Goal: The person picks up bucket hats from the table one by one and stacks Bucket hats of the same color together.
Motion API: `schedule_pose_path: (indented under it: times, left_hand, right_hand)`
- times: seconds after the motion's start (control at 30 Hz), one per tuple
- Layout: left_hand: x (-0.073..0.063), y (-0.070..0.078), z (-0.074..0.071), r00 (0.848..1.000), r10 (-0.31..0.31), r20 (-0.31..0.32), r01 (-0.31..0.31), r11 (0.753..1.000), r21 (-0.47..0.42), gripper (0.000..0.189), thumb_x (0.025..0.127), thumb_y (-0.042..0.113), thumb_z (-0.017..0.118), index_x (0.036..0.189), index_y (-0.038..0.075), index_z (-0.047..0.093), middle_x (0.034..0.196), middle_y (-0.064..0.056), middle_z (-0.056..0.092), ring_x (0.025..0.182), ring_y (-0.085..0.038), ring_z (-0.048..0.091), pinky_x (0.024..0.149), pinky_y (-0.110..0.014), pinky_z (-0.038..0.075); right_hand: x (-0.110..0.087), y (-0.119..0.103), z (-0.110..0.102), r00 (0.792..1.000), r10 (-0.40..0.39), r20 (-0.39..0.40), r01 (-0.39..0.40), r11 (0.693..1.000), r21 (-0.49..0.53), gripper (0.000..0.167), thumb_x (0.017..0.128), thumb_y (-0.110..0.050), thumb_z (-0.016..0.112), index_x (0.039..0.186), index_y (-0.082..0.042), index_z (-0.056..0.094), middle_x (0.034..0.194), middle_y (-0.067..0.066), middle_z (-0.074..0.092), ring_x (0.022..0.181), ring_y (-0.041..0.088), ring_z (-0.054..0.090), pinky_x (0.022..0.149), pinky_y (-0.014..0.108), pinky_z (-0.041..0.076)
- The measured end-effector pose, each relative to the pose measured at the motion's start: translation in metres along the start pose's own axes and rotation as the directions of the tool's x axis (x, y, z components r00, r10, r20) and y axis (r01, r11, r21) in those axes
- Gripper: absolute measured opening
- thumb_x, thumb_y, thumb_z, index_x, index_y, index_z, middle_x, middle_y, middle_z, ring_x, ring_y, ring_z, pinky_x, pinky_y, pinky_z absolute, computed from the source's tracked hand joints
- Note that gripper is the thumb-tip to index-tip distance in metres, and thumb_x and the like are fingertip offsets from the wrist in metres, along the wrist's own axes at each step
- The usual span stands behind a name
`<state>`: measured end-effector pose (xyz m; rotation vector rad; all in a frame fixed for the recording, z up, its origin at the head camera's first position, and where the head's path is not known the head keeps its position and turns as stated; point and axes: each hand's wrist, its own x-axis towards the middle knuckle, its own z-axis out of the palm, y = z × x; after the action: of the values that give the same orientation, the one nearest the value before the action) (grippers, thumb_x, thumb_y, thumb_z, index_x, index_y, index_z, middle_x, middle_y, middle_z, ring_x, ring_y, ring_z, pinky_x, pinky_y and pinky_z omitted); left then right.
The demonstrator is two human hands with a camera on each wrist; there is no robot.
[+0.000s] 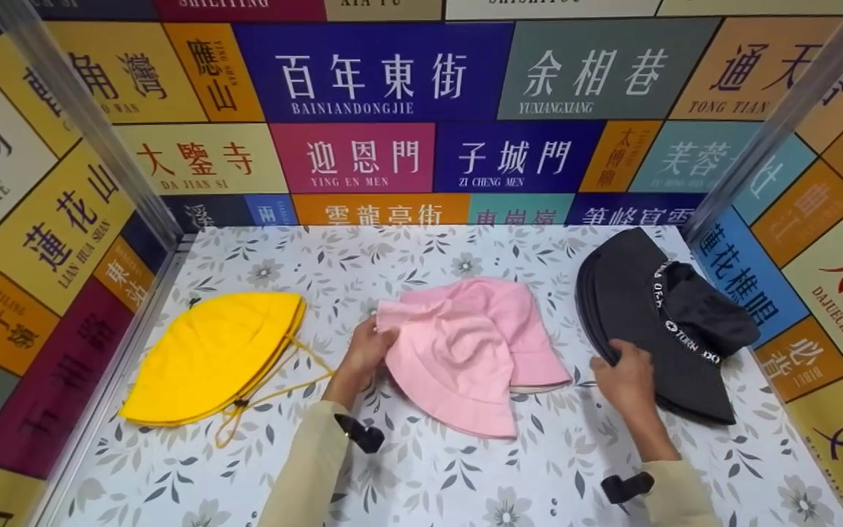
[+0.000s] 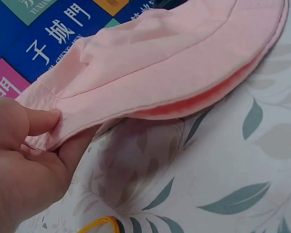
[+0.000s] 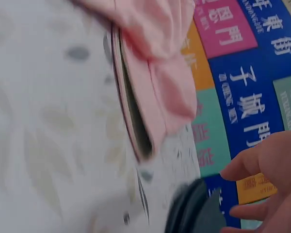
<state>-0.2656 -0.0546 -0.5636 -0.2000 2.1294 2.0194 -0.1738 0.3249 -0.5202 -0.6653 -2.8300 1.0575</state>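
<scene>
Two pink bucket hats lie overlapping at the middle of the table, the lighter pink hat [image 1: 451,373] in front of the other pink hat [image 1: 531,322]. My left hand [image 1: 369,351] pinches the lighter hat's brim at its left end between thumb and fingers; the left wrist view shows this brim [image 2: 150,92] raised above the tabletop. At the right, a black bucket hat [image 1: 623,307] with a white-lettered band lies on its side. Beside its brim is my right hand [image 1: 626,373], its thumb and fingers [image 3: 247,162] apart in the right wrist view; the brim is not seen gripped.
A yellow hat [image 1: 216,359] with a yellow cord [image 1: 275,395] and a dark toggle lies at the left. The table [image 1: 465,483] has a white leaf-patterned cover. Colourful panels with lettering [image 1: 374,73] enclose the back and sides, with clear edging at the corners.
</scene>
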Motion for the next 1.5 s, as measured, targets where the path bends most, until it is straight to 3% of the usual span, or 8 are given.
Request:
schedule_pose_path:
  times: [0.3,0.53,0.8,0.9,1.07,1.2,1.37,1.5]
  left_hand:
    - [-0.013,0.007,0.01,0.994,0.084,0.066,-0.074,0.986,-0.15,0.044,0.097,0.001,0.051,0.141,-0.004,0.05,0.122,-0.022,0.065,0.083,-0.011,0.063,0.071,-0.022,0.055]
    - [-0.022,0.014,0.022,0.986,0.078,0.145,-0.016,0.922,-0.387,0.04,0.099,-0.001,0.048,0.138,-0.009,0.042,0.084,0.002,0.062,0.06,-0.004,0.056,0.051,-0.016,0.045]
    - [-0.032,0.015,0.021,0.98,0.041,0.197,0.076,0.831,-0.552,0.04,0.101,-0.001,0.045,0.139,-0.01,0.037,0.104,-0.003,0.061,0.089,-0.008,0.064,0.076,-0.02,0.056]
    - [-0.035,0.017,0.016,0.979,0.035,0.2,0.087,0.817,-0.569,0.041,0.099,-0.001,0.048,0.138,-0.011,0.038,0.104,-0.004,0.062,0.091,-0.009,0.065,0.078,-0.021,0.056]
    - [-0.04,0.026,-0.005,0.975,0.052,0.216,0.076,0.836,-0.544,0.03,0.099,0.006,0.049,0.127,-0.002,0.05,0.094,-0.001,0.065,0.08,-0.009,0.063,0.065,-0.021,0.055]
    - [-0.04,0.037,-0.027,0.947,0.064,0.314,0.094,0.88,-0.465,0.029,0.104,0.023,0.043,0.124,0.01,0.059,0.103,-0.002,0.068,0.079,-0.012,0.063,0.062,-0.025,0.055]
    - [-0.042,0.05,-0.05,0.894,0.034,0.447,0.073,0.973,-0.22,0.054,0.107,0.04,0.028,0.139,0.007,0.056,0.12,-0.002,0.067,0.082,-0.014,0.066,0.066,-0.029,0.056]
    - [-0.042,0.055,-0.057,0.887,0.008,0.462,-0.02,1.0,0.023,0.049,0.105,0.036,0.039,0.131,0.002,0.063,0.106,0.001,0.07,0.079,-0.01,0.063,0.069,-0.025,0.053]
  right_hand:
    - [-0.023,-0.021,0.041,0.986,-0.076,0.147,0.031,0.957,0.289,0.043,0.095,-0.015,0.063,0.133,0.006,0.056,0.122,0.026,0.061,0.098,0.024,0.064,0.08,0.026,0.051]
    - [-0.031,-0.034,0.062,0.942,-0.128,0.31,-0.047,0.865,0.499,0.048,0.101,-0.022,0.06,0.138,0.008,0.05,0.121,0.02,0.063,0.096,0.012,0.063,0.081,0.027,0.056]
    - [-0.028,-0.036,0.073,0.907,-0.14,0.397,-0.191,0.703,0.685,0.046,0.102,-0.021,0.057,0.139,0.005,0.049,0.11,0.003,0.064,0.098,0.009,0.061,0.086,0.022,0.052]
    - [-0.027,-0.037,0.075,0.922,-0.132,0.363,-0.184,0.678,0.712,0.047,0.101,-0.021,0.06,0.139,0.005,0.05,0.109,-0.001,0.065,0.098,0.007,0.062,0.087,0.021,0.052]
    - [-0.023,-0.044,0.071,0.952,-0.16,0.263,-0.073,0.711,0.699,0.039,0.099,-0.02,0.063,0.127,0.007,0.06,0.092,-0.003,0.068,0.085,0.007,0.062,0.077,0.02,0.052]
    - [-0.019,-0.053,0.063,0.952,-0.221,0.214,0.032,0.763,0.646,0.032,0.099,-0.019,0.064,0.116,0.008,0.066,0.075,-0.003,0.067,0.068,0.008,0.06,0.063,0.023,0.051]
    - [-0.017,-0.062,0.055,0.938,-0.273,0.213,0.104,0.809,0.578,0.029,0.097,-0.016,0.066,0.113,0.008,0.069,0.068,-0.004,0.064,0.062,0.008,0.056,0.058,0.022,0.047]
    - [-0.016,-0.068,0.055,0.919,-0.332,0.213,0.157,0.803,0.575,0.026,0.095,-0.014,0.069,0.105,0.009,0.07,0.066,-0.004,0.059,0.062,0.009,0.053,0.058,0.022,0.044]
